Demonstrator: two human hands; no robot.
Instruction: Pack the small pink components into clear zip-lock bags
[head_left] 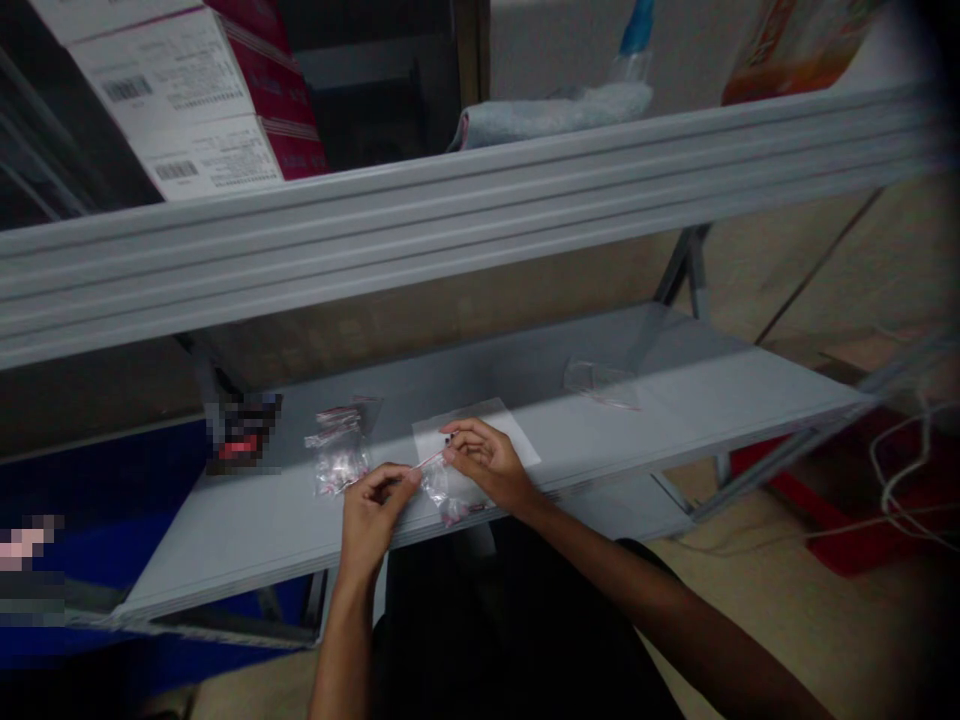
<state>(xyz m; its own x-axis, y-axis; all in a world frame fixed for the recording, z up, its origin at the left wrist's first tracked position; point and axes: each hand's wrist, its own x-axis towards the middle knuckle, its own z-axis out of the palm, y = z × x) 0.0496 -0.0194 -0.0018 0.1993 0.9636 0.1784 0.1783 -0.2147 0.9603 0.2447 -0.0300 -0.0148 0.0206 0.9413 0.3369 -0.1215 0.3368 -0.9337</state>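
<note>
My left hand pinches one end of the reddish top edge of a small clear zip bag. At the other end of that edge, my right hand is closed on it with thumb and fingers. The bag hangs between my hands at the table's front edge, with small pinkish bits low in it. Something small and dark shows by my right fingertips, too small to name. Beneath my right hand lies a white sheet. Left of it, several filled clear zip bags lie in a pile.
A flat clear bag lies on the grey table to the right. Over the back runs a shelf rail, bearing white and red boxes and a grey cloth. A red container and pale cables are at the lower right.
</note>
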